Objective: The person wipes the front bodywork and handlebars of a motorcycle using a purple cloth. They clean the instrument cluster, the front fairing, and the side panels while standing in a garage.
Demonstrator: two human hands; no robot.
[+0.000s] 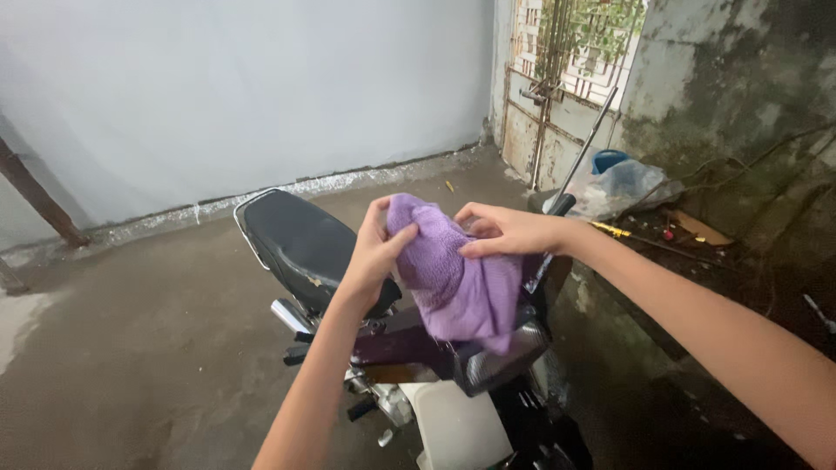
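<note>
Purple cloth (461, 283), just one, is held up in the air by two hands. It is soft and fuzzy, and it hangs down in folds over the middle of one motorbike (409, 348).

Going from big to small: one gray concrete floor (131, 348) spreads out under everything, and it looks wet. One pale wall (244, 87) stands at the back. One mossy wall (740, 78) stands on the right side. One rusty metal gate (549, 113) sits between the two walls, with green leaves behind its bars.

The motorbike stands on the floor and has one long black seat (300, 244). Its body is dark purple, with a white part lower down. Shiny metal bits show under the seat.

One clear plastic bag (623, 187) lies near the gate, and one blue tub (607, 159) peeks out behind it. One thin pole (585, 144) leans up by the gate.

The left hand (376, 252) is closed on the left side of the cloth, with the thumb pressed on the front. The right hand (505, 231) pinches the top right part of the cloth with bent fingers and thumb. Both hands grip the same cloth, close together, just above the motorbike and to the right of the seat.
</note>
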